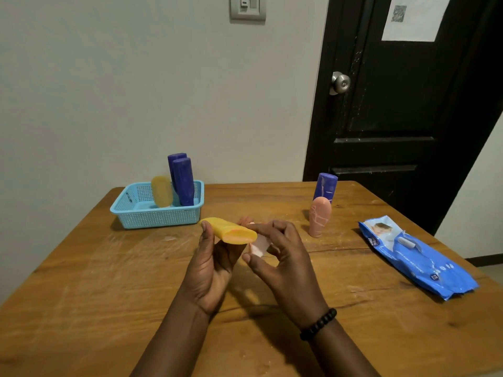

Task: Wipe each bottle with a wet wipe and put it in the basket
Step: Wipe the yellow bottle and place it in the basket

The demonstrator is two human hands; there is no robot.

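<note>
My left hand (211, 263) grips a yellow bottle (228, 230), lying sideways above the table's middle. My right hand (283, 258) pinches a crumpled white wet wipe (259, 246) against the bottle's right end. The light blue basket (141, 213) stands at the back left. It holds a yellow bottle (161, 191) and two purple bottles (183, 180), all upright. At the back right a pink bottle (319, 220) stands on the table with another purple bottle (325, 186) right behind it.
A blue pack of wet wipes (416, 258) lies on the wooden table (109, 281) at the right. Behind the table are a pale wall and a black door (402, 104) with a round knob.
</note>
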